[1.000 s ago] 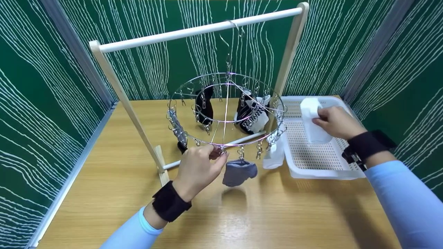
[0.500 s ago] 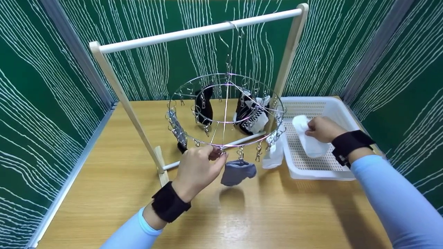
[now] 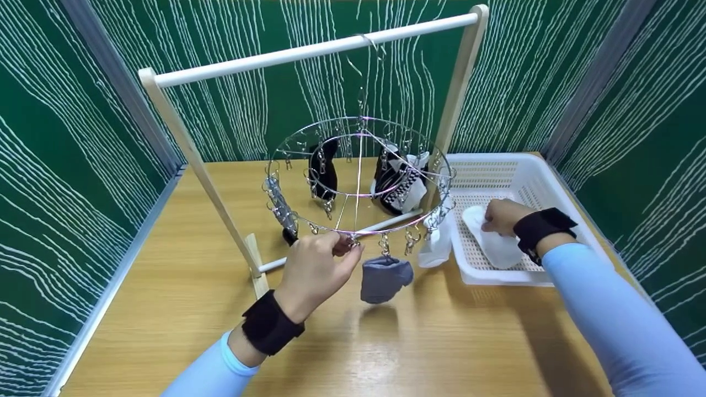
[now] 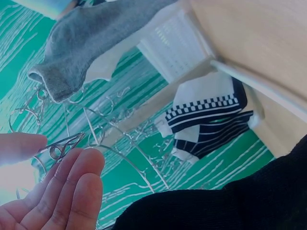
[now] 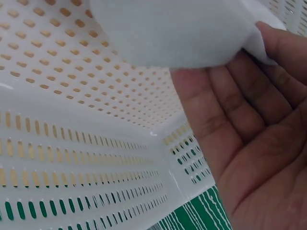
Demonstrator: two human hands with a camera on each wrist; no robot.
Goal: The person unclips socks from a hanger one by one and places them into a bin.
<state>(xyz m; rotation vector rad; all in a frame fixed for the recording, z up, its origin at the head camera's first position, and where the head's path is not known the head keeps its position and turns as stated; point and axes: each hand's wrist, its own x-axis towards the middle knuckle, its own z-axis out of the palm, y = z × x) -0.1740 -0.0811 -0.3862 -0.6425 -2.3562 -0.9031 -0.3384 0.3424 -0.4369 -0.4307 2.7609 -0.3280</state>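
Observation:
In the head view my left hand (image 3: 320, 262) pinches a small metal clip (image 4: 61, 147) at the near rim of the round wire hanger (image 3: 359, 194). The left wrist view shows that clip between thumb and fingers. My right hand (image 3: 504, 218) holds a white sock (image 3: 491, 237) inside the white plastic basket (image 3: 507, 280). In the right wrist view, thumb and fingers pinch the sock's edge above the perforated floor. Beside my left hand a grey sock (image 3: 386, 280) hangs from a clip. A white sock (image 3: 436, 245) hangs further right, next to the basket.
The hanger hooks onto the white rod (image 3: 314, 51) of a wooden stand (image 3: 193, 160). Black socks (image 3: 323, 171) and a checkered black-and-white sock (image 3: 405, 190) hang at the back. A greyish sock (image 3: 280, 204) hangs at left. Green walls surround the wooden table (image 3: 165, 309).
My right hand has moved left, nearer to me and down into the basket, with the white sock lowered in its grip. My left hand stays at the clip. The grey sock sways slightly.

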